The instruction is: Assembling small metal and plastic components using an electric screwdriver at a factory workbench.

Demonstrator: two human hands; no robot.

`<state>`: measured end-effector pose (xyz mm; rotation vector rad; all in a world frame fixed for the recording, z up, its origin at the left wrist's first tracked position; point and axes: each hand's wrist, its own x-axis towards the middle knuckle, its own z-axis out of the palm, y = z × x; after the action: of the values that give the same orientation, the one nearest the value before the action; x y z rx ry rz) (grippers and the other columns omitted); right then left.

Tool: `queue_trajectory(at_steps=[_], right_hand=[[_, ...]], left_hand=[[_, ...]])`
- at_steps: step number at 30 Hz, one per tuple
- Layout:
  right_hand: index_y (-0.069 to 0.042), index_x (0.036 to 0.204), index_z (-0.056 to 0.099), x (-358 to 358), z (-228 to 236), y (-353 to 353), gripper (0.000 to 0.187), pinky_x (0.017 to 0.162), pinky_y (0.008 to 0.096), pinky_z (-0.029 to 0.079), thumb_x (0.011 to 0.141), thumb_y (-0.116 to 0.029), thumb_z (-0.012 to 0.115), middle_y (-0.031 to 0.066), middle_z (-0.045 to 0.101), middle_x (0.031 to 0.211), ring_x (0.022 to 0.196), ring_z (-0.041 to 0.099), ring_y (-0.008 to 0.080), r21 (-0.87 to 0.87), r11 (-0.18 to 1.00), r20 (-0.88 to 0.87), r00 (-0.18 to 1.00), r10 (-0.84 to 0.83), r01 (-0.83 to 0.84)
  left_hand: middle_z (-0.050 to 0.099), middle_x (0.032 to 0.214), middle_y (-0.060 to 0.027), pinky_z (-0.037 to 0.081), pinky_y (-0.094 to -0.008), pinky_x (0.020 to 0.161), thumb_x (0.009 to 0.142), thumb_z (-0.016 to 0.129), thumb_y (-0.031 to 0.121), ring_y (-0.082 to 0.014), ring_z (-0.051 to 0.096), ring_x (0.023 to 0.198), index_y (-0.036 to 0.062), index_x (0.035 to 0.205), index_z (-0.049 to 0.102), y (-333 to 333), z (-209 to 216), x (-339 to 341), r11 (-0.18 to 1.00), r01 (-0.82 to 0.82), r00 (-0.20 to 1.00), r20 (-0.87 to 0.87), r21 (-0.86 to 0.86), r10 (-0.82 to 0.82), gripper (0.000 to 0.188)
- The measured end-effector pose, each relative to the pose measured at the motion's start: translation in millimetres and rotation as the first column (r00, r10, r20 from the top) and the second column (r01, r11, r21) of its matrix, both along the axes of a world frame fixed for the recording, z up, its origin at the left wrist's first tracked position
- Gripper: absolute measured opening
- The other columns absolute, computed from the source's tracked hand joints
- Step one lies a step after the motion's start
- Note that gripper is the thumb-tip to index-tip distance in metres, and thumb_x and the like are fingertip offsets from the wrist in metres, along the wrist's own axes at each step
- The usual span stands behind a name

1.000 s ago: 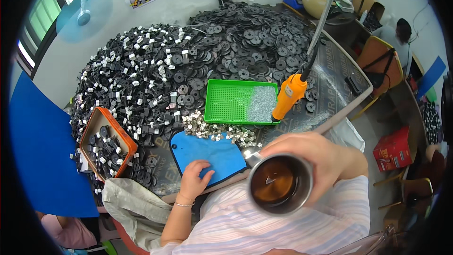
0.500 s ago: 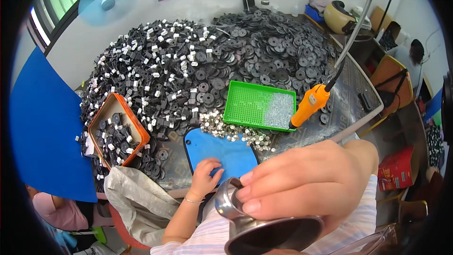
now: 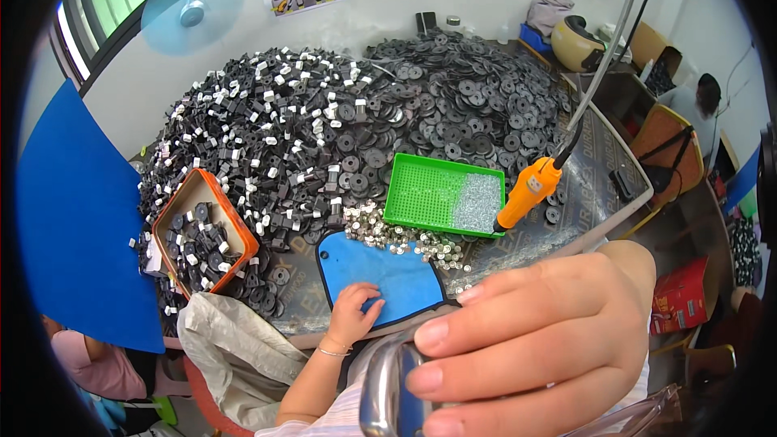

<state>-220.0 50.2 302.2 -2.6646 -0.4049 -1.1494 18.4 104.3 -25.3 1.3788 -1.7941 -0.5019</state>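
Observation:
Close to the camera, my right hand (image 3: 542, 332) is wrapped round a shiny metal cup (image 3: 387, 388). Its rounded, mirror-like side shows left of my fingertips, while the hand and the lower picture edge hide the rest. My left hand (image 3: 354, 314) rests on the near part of a blue mat (image 3: 384, 263), fingers loosely bent and apart, with nothing in it. Small silvery metal pieces (image 3: 376, 226) lie scattered along the mat's far edge. Beyond them stands a green tray (image 3: 421, 186) with tiny shiny parts in its right side.
An orange electric screwdriver (image 3: 530, 193) hangs by its cable at the tray's right corner. Large heaps of black parts with white pieces (image 3: 259, 129) and black discs (image 3: 477, 97) cover the table's back. An orange-rimmed box (image 3: 202, 222) sits left; a blue panel (image 3: 81, 226) stands beyond it.
My right hand has turned the cup: its dark opening showed below the fingers before and is now out of sight. The view has tilted slightly upward. My left hand stays on the mat.

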Motion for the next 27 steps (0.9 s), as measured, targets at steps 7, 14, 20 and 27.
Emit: queue_trajectory(at_steps=[7, 14, 20, 27], right_hand=[[0.002, 0.091, 0.064, 10, -16, -15, 0.014, 0.062, 0.0257, 0.056, 0.083, -0.009, 0.066, 0.0126, 0.065, 0.086, 0.076, 0.065, 0.0236, -0.236, 0.972, 0.170, 0.984, 0.052, -0.010], [0.001, 0.097, 0.064, -10, -2, 6, 0.024, 0.066, 0.0250, 0.056, 0.089, -0.022, 0.062, 0.0127, 0.066, 0.089, 0.074, 0.066, 0.0245, 0.157, 0.984, -0.072, 0.995, -0.067, 0.077], [0.009, 0.121, 0.051, -32, -54, -29, 0.082, 0.088, 0.0380, 0.049, 0.062, -0.038, 0.083, 0.0205, 0.058, 0.117, 0.105, 0.060, 0.0325, 0.609, 0.781, -0.419, 0.892, 0.171, 0.136], [0.005, 0.126, 0.047, -122, -126, -16, 0.091, 0.090, 0.0334, 0.047, 0.050, -0.027, 0.087, 0.0146, 0.059, 0.115, 0.105, 0.060, 0.0221, 0.776, 0.485, -0.385, 0.912, -0.145, 0.404]], left_hand=[[0.065, 0.096, -0.0110, 0.046, -0.0374, 0.078, 0.074, 0.071, 0.010, -0.0289, 0.061, 0.088, 0.0047, 0.086, 0.063, 0, 1, -1, 1.000, -0.007, 1.000, -0.011, -0.006, 0.007, 0.016], [0.066, 0.094, -0.0110, 0.047, -0.0371, 0.077, 0.073, 0.071, 0.010, -0.0292, 0.061, 0.086, 0.0045, 0.084, 0.063, -2, 4, -4, 1.000, 0.008, 1.000, -0.006, -0.004, -0.008, 0.014], [0.065, 0.093, -0.0110, 0.046, -0.0373, 0.075, 0.073, 0.070, 0.009, -0.0297, 0.060, 0.084, 0.0047, 0.083, 0.063, 2, -21, 6, 0.995, -0.019, 1.000, 0.005, 0.098, 0.018, 0.014], [0.065, 0.094, -0.0117, 0.049, -0.0349, 0.074, 0.071, 0.071, 0.002, -0.0285, 0.061, 0.085, 0.0035, 0.083, 0.062, -8, 6, -5, 0.999, 0.013, 1.000, 0.020, 0.044, -0.014, 0.015]])
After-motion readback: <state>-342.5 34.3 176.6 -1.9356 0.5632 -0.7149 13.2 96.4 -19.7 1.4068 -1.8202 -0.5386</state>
